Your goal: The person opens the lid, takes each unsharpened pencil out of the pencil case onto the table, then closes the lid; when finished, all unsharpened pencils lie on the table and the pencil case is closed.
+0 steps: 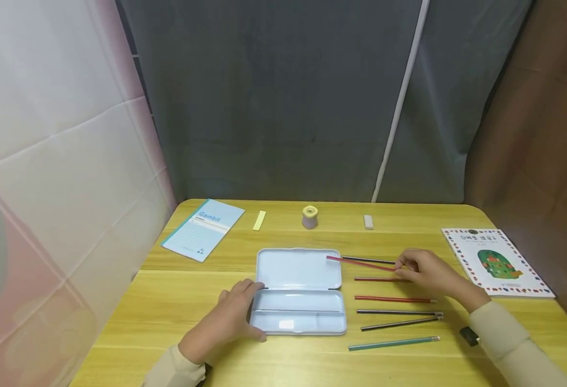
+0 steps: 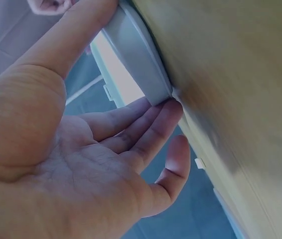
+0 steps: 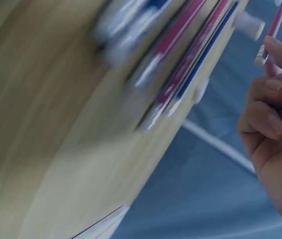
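Note:
A light-blue pencil case [image 1: 299,269] lies opened flat, its lid away from me and its divided tray nearer. My left hand [image 1: 232,313] holds the case's left end, thumb by the near corner and fingers at the far side; the left wrist view shows fingertips against the case's outer wall [image 2: 138,57]. My right hand [image 1: 430,273] pinches a red pencil [image 1: 360,262] near its white-tipped end, seen in the right wrist view. That pencil points left, its other end over the lid's right edge. Below the right hand lie several red, dark and green pencils [image 1: 393,343].
Along the back are a Gambit notebook [image 1: 205,228], a yellow strip [image 1: 259,220], a yellow-topped round object [image 1: 309,217] and a white eraser [image 1: 368,222]. A picture book [image 1: 498,263] lies at the right. A small black object [image 1: 469,336] is beside the right sleeve.

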Demonstrator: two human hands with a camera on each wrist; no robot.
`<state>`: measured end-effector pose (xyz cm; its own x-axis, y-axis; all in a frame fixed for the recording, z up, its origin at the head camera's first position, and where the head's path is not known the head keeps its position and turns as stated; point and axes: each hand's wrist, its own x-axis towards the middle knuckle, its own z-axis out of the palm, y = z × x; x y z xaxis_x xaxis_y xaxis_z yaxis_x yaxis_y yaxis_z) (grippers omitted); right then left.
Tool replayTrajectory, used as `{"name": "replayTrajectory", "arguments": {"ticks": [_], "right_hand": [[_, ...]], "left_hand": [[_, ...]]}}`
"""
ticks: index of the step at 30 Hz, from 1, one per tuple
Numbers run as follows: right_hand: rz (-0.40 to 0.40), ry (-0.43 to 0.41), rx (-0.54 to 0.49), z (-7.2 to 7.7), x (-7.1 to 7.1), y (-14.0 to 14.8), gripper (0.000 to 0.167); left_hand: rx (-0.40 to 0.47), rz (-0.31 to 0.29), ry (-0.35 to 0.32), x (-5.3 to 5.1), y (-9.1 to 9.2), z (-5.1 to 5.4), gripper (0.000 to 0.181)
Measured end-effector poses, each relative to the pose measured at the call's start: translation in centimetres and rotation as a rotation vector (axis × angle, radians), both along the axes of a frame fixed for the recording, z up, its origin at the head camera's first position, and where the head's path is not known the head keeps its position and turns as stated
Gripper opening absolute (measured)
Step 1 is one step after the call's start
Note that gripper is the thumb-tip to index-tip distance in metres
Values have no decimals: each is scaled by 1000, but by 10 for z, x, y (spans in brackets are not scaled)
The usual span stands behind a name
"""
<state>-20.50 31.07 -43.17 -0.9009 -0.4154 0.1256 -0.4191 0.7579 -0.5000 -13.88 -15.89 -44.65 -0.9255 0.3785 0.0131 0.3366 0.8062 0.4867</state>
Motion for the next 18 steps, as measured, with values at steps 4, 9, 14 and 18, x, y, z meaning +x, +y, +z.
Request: {"name": "replayTrajectory", "arguments": {"ticks": [4, 9, 14, 18], "right_hand": [[10, -17, -7, -4, -6, 19, 4], [41, -42, -38, -12, -12, 38, 7], [48, -48, -44, -19, -15, 48, 11], [43, -54, -37, -23, -18, 50, 10]], "left_hand": [[1, 14, -4, 1, -3, 2, 107], [-1, 11, -8, 1, -4, 3, 106], [0, 13, -2, 2, -4, 3, 106], [0, 15, 2, 2, -4, 3, 106]]}}
